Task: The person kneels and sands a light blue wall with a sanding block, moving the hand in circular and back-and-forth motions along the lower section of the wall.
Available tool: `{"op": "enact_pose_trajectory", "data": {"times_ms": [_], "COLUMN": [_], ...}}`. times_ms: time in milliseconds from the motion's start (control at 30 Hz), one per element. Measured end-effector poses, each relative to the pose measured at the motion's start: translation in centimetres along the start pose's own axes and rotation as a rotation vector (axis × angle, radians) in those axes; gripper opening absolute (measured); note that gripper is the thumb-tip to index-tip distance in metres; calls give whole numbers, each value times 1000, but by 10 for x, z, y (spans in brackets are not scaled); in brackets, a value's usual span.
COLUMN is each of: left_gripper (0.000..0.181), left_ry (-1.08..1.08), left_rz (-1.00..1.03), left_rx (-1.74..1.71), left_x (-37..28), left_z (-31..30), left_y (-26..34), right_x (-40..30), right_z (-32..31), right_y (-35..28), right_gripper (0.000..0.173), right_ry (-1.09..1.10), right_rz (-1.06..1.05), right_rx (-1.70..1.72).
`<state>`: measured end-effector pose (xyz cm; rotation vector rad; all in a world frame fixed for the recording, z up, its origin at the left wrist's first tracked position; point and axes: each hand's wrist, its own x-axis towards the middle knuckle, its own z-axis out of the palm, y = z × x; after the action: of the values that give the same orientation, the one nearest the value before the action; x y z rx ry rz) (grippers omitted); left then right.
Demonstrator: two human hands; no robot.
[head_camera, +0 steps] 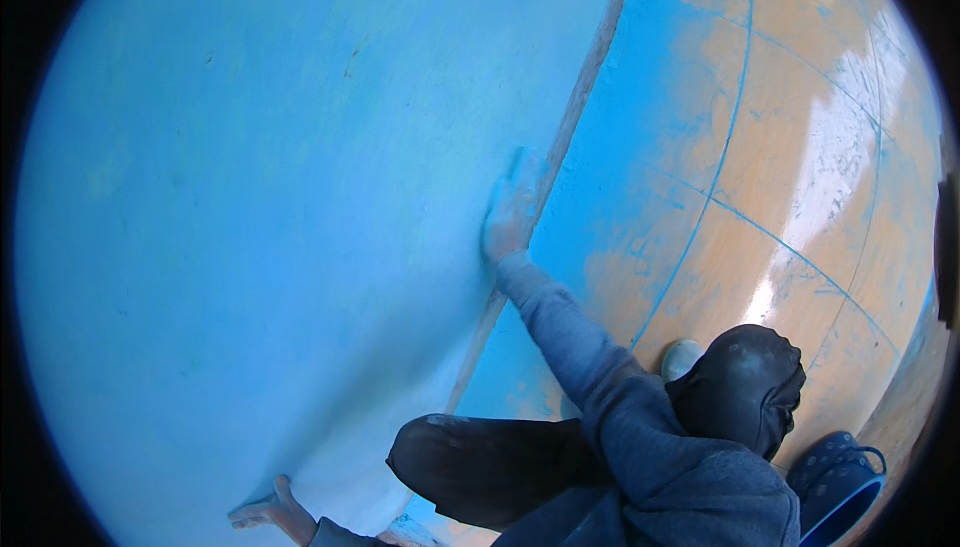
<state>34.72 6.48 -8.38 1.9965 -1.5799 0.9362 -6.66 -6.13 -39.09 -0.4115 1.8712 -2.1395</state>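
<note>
A broad light-blue surface, with faint yellowish patches and small dark marks, fills the left and middle of the view. My right hand, blurred and dusted with blue, lies flat on it near its grey edge strip; no tool shows in it. At the lower left, my left hand rests against the same surface, thumb and fingers spread, holding nothing. A long shadow runs across the surface between my hands.
Tan tiles with blue joints and blue powder or paint lie right of the edge. My bent knees are in dark trousers. A dark blue clog stands at the lower right.
</note>
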Motion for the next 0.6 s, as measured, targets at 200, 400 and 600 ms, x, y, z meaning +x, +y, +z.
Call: {"op": "enact_pose_trajectory", "data": {"times_ms": [200, 400, 600], "left_gripper": [120, 119, 118], "left_ry": [-20, -12, -15], "left_rz": [21, 19, 25], "left_rx": [-44, -32, -19], "left_x": [5, 9, 7], "left_z": [18, 8, 25], "left_y": [-3, -24, -29], "right_x": [108, 7, 64], "right_z": [2, 3, -3], "right_y": [-3, -64, 52], "right_gripper": [54, 54, 53], "right_ry": [101, -61, -22], "right_rz": [-148, -399, 92], "right_rx": [-157, 31, -245]}}
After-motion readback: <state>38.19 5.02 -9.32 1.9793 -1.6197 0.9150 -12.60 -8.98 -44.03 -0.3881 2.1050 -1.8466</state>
